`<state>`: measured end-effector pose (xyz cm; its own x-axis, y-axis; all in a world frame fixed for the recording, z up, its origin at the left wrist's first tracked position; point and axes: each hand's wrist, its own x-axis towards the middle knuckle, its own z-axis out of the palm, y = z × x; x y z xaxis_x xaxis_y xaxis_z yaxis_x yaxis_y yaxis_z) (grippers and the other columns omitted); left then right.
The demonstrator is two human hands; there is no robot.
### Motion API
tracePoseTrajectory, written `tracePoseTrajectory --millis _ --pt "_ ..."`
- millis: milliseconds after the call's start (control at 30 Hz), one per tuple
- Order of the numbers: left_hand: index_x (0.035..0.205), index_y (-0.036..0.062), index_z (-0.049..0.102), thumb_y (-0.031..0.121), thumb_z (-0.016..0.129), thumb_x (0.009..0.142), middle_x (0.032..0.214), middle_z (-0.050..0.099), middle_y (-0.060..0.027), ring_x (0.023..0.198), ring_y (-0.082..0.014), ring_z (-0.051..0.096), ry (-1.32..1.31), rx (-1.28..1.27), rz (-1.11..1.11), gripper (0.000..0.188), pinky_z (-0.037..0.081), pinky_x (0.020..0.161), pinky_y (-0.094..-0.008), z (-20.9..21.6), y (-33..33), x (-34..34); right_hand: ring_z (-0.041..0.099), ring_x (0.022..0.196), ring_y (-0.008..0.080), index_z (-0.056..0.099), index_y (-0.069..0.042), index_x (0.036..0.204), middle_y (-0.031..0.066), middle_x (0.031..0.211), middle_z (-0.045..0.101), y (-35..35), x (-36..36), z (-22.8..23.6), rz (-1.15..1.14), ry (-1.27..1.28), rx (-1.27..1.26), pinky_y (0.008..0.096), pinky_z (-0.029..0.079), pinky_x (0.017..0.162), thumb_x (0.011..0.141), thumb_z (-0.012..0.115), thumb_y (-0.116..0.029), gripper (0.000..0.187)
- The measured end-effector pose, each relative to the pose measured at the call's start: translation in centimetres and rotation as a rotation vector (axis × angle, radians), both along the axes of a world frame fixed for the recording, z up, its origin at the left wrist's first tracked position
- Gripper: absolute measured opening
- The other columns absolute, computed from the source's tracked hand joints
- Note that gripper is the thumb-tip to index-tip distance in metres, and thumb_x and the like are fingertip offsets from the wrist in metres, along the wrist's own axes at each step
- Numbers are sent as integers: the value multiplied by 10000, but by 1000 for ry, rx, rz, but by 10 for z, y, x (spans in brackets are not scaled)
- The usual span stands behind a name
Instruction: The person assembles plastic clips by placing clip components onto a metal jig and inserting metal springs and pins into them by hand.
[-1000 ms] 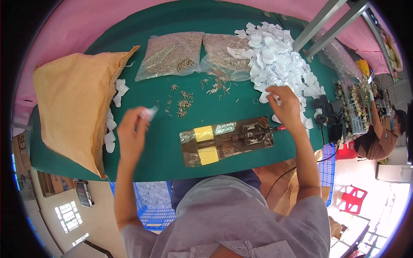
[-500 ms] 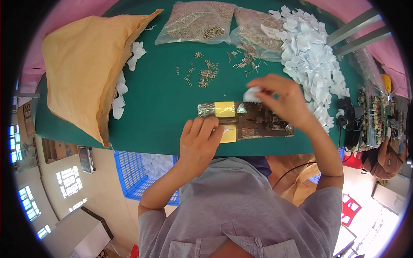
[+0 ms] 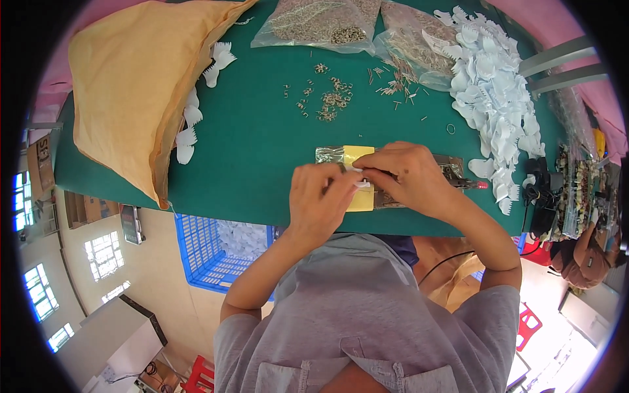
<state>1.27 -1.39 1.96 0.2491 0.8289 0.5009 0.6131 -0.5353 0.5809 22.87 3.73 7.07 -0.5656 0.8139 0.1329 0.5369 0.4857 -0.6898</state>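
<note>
My left hand (image 3: 322,202) and my right hand (image 3: 414,178) meet over the left part of a dark flat jig (image 3: 452,167), which is marked with a yellow patch (image 3: 359,202). Pinched between the fingertips of both is a small white plastic claw-clip half (image 3: 362,184), mostly hidden by the fingers. Beyond the hands, small metal springs (image 3: 335,98) lie loose on the green table. Thin metal pins (image 3: 401,84) are scattered to their right. A large heap of white toothed claw-clip halves (image 3: 488,78) covers the right side.
A big yellow-tan sack (image 3: 124,98) stands at the left, with several white pieces (image 3: 187,144) at its mouth. Clear bags (image 3: 314,26) of small metal parts lie at the back. Metal bars (image 3: 563,59) reach in at the right. A blue basket (image 3: 206,268) is below the front edge.
My right hand has moved left from above the jig's right part, bringing the white piece to my left hand. My left hand has lifted from the jig to grip it. The view has shifted slightly.
</note>
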Motion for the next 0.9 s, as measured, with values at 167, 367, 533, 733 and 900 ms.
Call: tracePoseTrajectory --millis 167,367,533,733,900 --pt "1479 95 539 94 841 824 1236 707 -34 1213 -296 561 -99 -176 -110 721 420 1050 -442 1 11 -6 687 774 287 814 -95 1097 99 843 737 -3 1 -1 -15 32 -42 403 537 734 900 788 -90 198" --pt "1534 82 487 88 825 849 1212 729 -26 1264 -293 529 -58 -230 -186 765 395 1089 -449 0 15 -12 670 879 289 773 -72 1005 75 984 738 -21 3 -2 -92 202 124 413 519 789 817 837 -65 199" --pt "1516 73 508 58 831 841 1204 736 -39 1260 -296 529 -51 -248 -193 748 425 1075 -437 3 17 -13 629 909 252 710 -81 924 38 958 660 -21 -4 -12 -10 49 408 398 486 785 729 851 -39 244" --pt "1482 65 547 45 842 831 1172 733 -52 1251 -294 532 -107 -288 -188 715 459 1047 -428 2 19 -8 652 893 237 703 -82 924 54 934 668 -20 0 -13 -79 82 207 375 524 779 775 820 -33 195" --pt "1350 93 674 69 824 841 1154 712 -53 1206 -303 544 -25 -174 -230 531 463 1023 -429 2 21 -13 716 832 221 730 -41 1004 80 956 725 26 41 2 -396 60 -6 343 574 748 894 754 -56 113"
